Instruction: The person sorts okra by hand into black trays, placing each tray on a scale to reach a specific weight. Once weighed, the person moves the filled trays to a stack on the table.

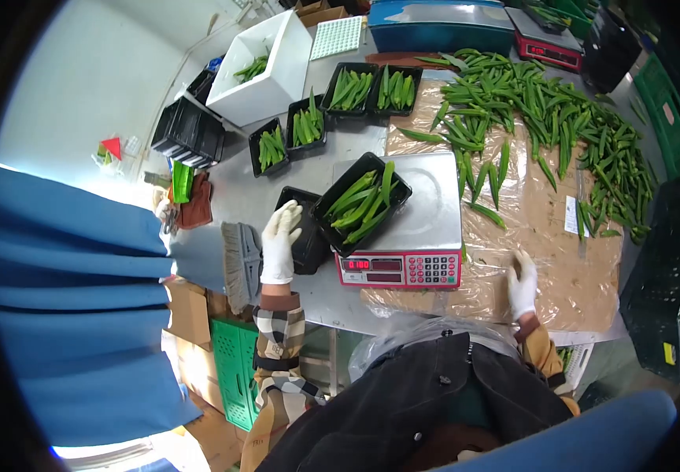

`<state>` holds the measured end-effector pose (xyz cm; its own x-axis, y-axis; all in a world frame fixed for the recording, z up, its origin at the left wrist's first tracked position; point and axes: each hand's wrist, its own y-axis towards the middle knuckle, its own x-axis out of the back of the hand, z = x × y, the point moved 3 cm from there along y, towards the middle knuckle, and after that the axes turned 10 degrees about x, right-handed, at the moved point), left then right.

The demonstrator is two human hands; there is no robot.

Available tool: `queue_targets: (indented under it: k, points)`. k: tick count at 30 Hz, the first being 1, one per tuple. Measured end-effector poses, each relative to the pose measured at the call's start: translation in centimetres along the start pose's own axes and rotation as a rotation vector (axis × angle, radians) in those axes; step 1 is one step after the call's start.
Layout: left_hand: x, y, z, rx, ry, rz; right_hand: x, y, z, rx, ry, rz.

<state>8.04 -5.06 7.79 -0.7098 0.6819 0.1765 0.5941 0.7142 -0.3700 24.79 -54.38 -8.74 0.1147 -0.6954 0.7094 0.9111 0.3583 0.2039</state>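
Observation:
My left hand [279, 248], in a white glove, is beside a black tray [306, 250] on the metal table, fingers stretched out over its left edge. A second black tray [362, 203] holding okra [357, 206] sits tilted on the left side of the scale [426, 206] and overlaps the other tray in this view. Red digits glow on the scale's front panel. To the right, my white-gloved right hand [522, 287] is open and holds nothing, low over the plastic-covered cardboard [548, 271].
Loose okra [545, 102] is heaped at the back right. Filled trays [352, 88] stand behind the scale, near a white foam box [265, 71]. Stacked black trays [186, 130] and a brush [239, 263] are at left. A dark crate [659, 275] stands at right.

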Motion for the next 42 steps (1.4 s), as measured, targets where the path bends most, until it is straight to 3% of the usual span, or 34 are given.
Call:
queue_targets:
  k: [4,7,10,12,14,17,23,27,31,38,42]
  points:
    - [3.3,-0.8,3.4,0.039,-0.123,-0.213,2.5,-3.4,0.2,0.061,-0.224,0.075]
    - [2.7,-0.4,3.6,-0.143,-0.009,-0.268,2.1,-3.0,0.5,0.056,-0.266,0.063]
    - [-1.8,0.4,0.8,-0.497,0.234,-0.213,1.7,-2.3,0.4,0.037,-0.319,0.072]
    - [-3.8,3.5,1.9,-0.478,0.333,-0.185,1.7,-2.2,0.4,0.039,-0.341,0.076]
    - [-5.9,4.7,1.7,-0.513,0.695,-0.241,1.6,-2.5,-0.1,0.054,-0.33,0.088]
    - [-7.5,6.5,2.7,-0.294,0.984,-0.148,1.9,-2.4,-0.3,0.068,-0.31,0.088]
    - [-8.4,6.4,2.5,-0.494,1.137,-0.106,1.6,-2.6,-0.3,0.044,-0.326,0.055]
    - [-8.8,5.7,2.9,-0.586,1.027,-0.182,1.7,-2.4,-0.2,0.057,-0.31,0.047]
    - [-9.2,5.4,3.4,-0.563,0.946,-0.134,2.1,-2.3,0.3,0.053,-0.313,0.05]
    - [-11.1,5.5,2.2,-0.513,1.435,-0.025,2.2,-2.5,0.1,0.065,-0.289,0.04]
    - [-10.4,4.5,1.2,-0.528,1.258,-0.067,2.6,-2.4,-0.1,0.043,-0.269,0.048]
